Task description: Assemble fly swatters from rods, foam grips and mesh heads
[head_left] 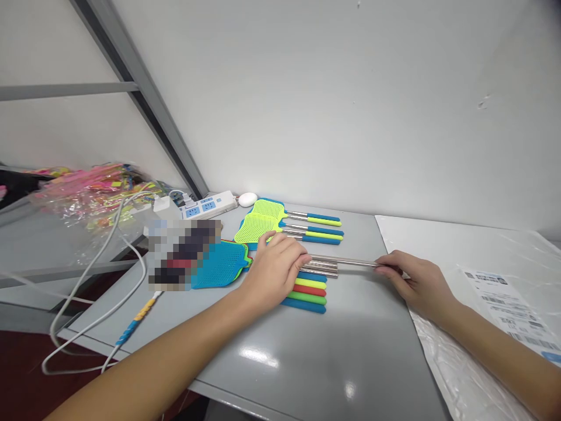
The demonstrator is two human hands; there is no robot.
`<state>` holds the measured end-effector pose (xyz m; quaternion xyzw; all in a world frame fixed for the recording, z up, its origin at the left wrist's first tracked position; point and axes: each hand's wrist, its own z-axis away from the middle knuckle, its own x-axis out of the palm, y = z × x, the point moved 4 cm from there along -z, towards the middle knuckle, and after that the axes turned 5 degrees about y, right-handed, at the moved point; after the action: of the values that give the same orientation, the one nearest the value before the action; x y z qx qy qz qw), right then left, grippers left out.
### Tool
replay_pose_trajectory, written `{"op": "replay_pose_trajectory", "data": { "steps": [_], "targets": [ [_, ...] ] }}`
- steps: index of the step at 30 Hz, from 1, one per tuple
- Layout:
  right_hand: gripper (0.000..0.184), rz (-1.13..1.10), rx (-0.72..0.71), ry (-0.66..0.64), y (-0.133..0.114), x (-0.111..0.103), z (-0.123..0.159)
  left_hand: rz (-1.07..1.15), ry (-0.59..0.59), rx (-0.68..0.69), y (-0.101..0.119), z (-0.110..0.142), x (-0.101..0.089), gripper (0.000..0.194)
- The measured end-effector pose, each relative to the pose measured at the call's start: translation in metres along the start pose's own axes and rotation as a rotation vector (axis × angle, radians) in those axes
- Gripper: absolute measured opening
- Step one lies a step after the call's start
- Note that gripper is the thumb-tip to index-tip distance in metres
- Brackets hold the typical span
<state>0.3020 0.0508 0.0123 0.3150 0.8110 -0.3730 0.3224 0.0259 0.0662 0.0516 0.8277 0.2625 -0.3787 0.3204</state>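
On the grey table [372, 351], fly swatters [258, 228] are laid just beyond the left hand [279, 263]. That hand is half curled, its grip hidden; by the nearly closed right hand [416, 279], a metal rod [355, 262] is pinched. Between both hands, it should be kept straight.

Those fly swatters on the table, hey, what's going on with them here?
A person's right hand pinches one end of a thin metal rod, while the left hand covers its other end; how firmly the left grips it is hidden. More metal rods lie beside it. Yellow and blue fly swatters lie near the wall, and a blue-topped stack of swatters lies partly behind the left hand.
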Motion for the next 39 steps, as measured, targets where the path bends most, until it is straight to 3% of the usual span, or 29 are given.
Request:
{"op": "replay_pose_trajectory", "data": {
  "steps": [5,8,13,15,18,20,24,26,29,33,35,39],
  "targets": [
    [0.012,0.027,0.042,0.067,-0.002,-0.006,0.001,0.078,0.011,-0.037,0.005,0.002,0.005,0.030],
    [0.012,0.025,0.036,0.098,-0.009,-0.008,0.003,0.138,0.098,-0.017,0.015,0.004,0.000,0.032],
    [0.010,-0.103,-0.045,-0.050,-0.026,0.003,0.006,0.214,0.245,0.078,0.031,0.007,-0.018,0.033],
    [0.009,-0.163,0.060,-0.005,-0.026,0.002,0.007,0.208,0.236,0.060,0.027,0.007,-0.021,0.031],
    [0.011,-0.296,0.381,0.116,-0.013,-0.008,0.007,0.154,0.139,0.021,0.017,0.006,-0.016,0.029],
    [0.016,-0.488,0.540,0.105,-0.003,-0.012,0.004,0.119,0.057,0.033,0.013,0.007,-0.010,0.030],
    [0.018,-0.847,0.632,0.046,-0.007,-0.016,-0.016,0.096,-0.066,0.173,0.020,0.012,0.003,0.035],
    [0.021,-0.850,0.619,0.035,-0.025,-0.015,-0.027,0.087,-0.079,0.273,0.028,0.016,0.008,0.038],
    [0.026,-0.681,0.474,-0.047,-0.073,-0.009,-0.038,0.098,-0.053,0.365,0.038,0.023,0.015,0.041],
    [0.034,-0.524,0.317,-0.398,-0.130,0.014,-0.041,0.145,0.038,0.483,0.045,0.031,0.024,0.039],
    [0.037,-0.434,0.259,-0.494,-0.136,0.023,-0.048,0.141,0.057,0.535,0.049,0.036,0.030,0.042],
    [0.033,-0.077,0.134,-0.427,-0.111,0.039,-0.079,0.195,-0.001,0.585,0.058,0.044,0.039,0.048]
  ]
}}
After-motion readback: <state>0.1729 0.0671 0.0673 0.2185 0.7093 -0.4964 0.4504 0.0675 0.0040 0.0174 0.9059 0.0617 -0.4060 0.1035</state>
